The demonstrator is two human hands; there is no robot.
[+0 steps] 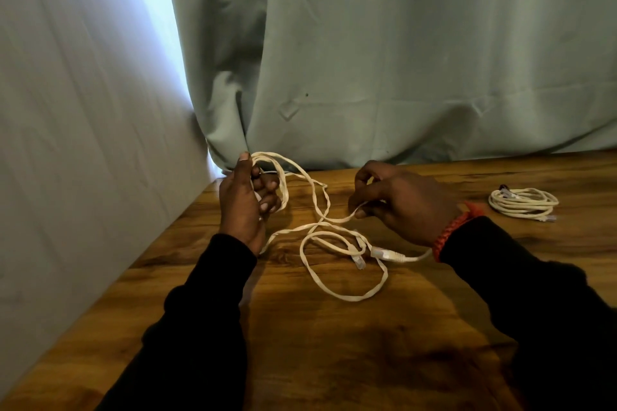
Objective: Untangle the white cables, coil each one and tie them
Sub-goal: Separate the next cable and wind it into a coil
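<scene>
A loose white flat cable (pixel 344 295) sprawls in loops on the wooden table (pixel 334 360), with clear plug ends (pixel 387 254) lying near the middle. My left hand (pixel 245 207) grips a few coiled turns of this cable, held upright above the table's back left corner. My right hand (pixel 400 207) pinches a strand of the same cable a little to the right, and the cable sags between the two hands. A second white cable (pixel 522 203) lies apart at the right as a finished coil.
A grey-green curtain (pixel 400 60) hangs right behind the table's far edge. A pale wall (pixel 83 143) runs along the table's left side. An orange bracelet (pixel 450 232) sits on my right wrist. Both arms wear black sleeves.
</scene>
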